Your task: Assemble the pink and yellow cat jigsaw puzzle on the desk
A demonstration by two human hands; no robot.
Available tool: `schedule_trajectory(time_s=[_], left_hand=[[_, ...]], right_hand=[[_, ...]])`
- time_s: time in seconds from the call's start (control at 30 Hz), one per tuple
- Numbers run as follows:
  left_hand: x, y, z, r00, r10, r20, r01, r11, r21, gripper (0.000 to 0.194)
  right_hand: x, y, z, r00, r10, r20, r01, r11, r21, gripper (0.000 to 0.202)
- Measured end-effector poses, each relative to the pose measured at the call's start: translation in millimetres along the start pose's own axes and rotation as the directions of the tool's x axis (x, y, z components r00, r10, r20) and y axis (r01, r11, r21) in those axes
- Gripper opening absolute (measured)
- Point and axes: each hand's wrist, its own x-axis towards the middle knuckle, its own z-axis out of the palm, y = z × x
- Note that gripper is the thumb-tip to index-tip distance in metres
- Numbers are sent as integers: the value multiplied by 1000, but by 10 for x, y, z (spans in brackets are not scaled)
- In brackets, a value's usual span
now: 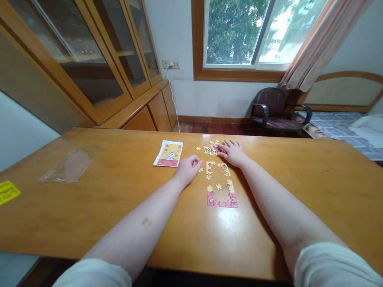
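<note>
My right hand point(232, 152) lies with spread fingers at the right side of a pile of loose puzzle pieces point(212, 149), its fingertips touching some of them. Closed with curled fingers, my left hand point(188, 168) rests on the table beside the picture card point(169, 154); whether anything is inside it is hidden. A single yellow puzzle piece point(200, 170) lies close to its fingers. Between my forearms is a partly joined puzzle border point(222, 203), pink along the near edge and yellow higher up, with gaps in its sides. One loose yellow piece point(218, 186) sits inside the border.
The wooden table point(119, 199) bears a crumpled clear plastic bag point(72, 164) and a yellow label point(8, 192) on the left. Past its far edge are a glass-door cabinet point(140, 93), an office chair point(273, 107) and a bed point(344, 127).
</note>
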Motion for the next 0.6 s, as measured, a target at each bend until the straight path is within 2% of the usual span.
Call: schedule_trajectory(time_s=[0.2,0.27,0.4,0.6], left_hand=[[-8,23,-17,1000,2,-17,-2,1000,8,23],[-9,29,-22,1000,1,-30,-1,1000,5,23],[-11,36,-28,1000,-9,-28,10,1000,4,23],[-13,47,-34,1000,-10,-26,10,1000,-10,23]], right_hand=[[-28,50,-7,997,68,-22,-68,998,14,45],[-54,91,-31,998,48,-31,-47,998,50,42],[-85,130,-70,996,-86,2,85,992,97,36],[-73,60,-58,999,-53,-9,54,996,69,38]])
